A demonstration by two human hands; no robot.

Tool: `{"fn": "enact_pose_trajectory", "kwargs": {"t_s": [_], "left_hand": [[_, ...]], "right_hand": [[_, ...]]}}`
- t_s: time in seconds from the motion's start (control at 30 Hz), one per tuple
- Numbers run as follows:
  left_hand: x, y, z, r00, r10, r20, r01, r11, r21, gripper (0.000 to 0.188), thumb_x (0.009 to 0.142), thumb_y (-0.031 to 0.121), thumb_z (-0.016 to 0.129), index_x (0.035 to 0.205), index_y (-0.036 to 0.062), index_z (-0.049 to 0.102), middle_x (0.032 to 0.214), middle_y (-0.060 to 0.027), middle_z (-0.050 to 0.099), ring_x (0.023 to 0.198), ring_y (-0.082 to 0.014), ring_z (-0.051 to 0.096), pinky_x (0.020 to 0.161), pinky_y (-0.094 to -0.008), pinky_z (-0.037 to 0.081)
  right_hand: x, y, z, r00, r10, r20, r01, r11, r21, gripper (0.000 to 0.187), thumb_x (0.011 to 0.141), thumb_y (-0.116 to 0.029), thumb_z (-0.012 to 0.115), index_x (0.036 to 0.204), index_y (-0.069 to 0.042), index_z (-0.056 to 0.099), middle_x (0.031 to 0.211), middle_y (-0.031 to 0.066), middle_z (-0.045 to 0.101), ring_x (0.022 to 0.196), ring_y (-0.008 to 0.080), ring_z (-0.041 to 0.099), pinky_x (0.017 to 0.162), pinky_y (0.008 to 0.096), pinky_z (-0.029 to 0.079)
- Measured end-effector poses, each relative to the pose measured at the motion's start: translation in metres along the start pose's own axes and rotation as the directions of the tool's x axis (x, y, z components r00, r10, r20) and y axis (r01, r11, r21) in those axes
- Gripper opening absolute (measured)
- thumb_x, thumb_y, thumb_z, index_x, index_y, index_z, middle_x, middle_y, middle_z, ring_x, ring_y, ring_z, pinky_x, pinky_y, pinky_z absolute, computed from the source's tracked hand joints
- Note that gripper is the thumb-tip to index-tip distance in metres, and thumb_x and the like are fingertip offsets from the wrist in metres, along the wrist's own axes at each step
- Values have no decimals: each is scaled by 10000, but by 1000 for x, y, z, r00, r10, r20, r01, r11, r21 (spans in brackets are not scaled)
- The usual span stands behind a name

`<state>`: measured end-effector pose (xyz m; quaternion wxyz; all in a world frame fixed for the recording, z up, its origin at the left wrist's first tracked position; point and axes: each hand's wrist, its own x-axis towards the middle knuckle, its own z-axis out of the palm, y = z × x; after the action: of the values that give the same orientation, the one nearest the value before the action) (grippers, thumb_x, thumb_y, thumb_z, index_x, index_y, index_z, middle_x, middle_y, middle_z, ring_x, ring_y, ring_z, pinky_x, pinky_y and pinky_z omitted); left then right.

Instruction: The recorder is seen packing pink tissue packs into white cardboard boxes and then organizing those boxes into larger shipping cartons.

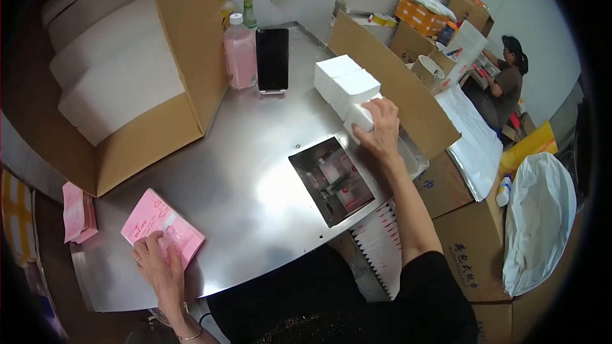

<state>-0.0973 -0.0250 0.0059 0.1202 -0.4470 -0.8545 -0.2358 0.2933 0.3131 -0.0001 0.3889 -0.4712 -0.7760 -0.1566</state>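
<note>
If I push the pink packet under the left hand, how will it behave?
The pink packet probably slides fairly easily, since the metal table looks smooth. Tipping seems unlikely: it lies flat and low.

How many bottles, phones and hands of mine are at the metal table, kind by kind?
Bottles: 3 (pink bottle, green bottle, yellow-capped bottle)
Phones: 1 (upright black phone)
Your hands: 2 (left hand on a pink pack, right hand on a white block)
Total: 6
</note>
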Motion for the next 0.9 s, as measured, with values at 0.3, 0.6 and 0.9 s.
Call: {"fn": "enact_pose_trajectory", "kwargs": {"t_s": [0.3, 0.6, 0.9], "left_hand": [[5, 4, -7, 988, 112, 109, -114, 993, 15, 161, 857, -26, 577, 984, 73, 585, 960, -95, 572, 961, -317, 527, 948, -472, 347], [-16, 114, 24, 748, 651, 132, -497, 680, -539, 235, 846, 124, 695, 1049, 33, 622, 944, -147, 525, 888, -328, 498, 796, -443, 373], [-23, 121, 50, 793, 608, 37, -530, 719, -450, 198, 813, 124, 764, 856, 59, 582, 811, -107, 556, 773, -293, 516, 684, -406, 361]], "right_hand": [[-41, -46, -61, 1000, 28, -13, -30, 977, -210, 358, 773, -243, 727, 1069, -60, 647, 1114, 119, 577, 1144, 324, 515, 1000, 558, 356], [-35, -46, -59, 994, 98, 41, -91, 985, -147, 141, 880, -159, 648, 936, -47, 712, 931, 88, 621, 947, 272, 578, 839, 447, 412], [-36, -45, -70, 983, 158, 89, -156, 987, -33, 161, 908, -155, 624, 954, -41, 728, 958, 101, 647, 961, 286, 588, 853, 447, 410]]}}
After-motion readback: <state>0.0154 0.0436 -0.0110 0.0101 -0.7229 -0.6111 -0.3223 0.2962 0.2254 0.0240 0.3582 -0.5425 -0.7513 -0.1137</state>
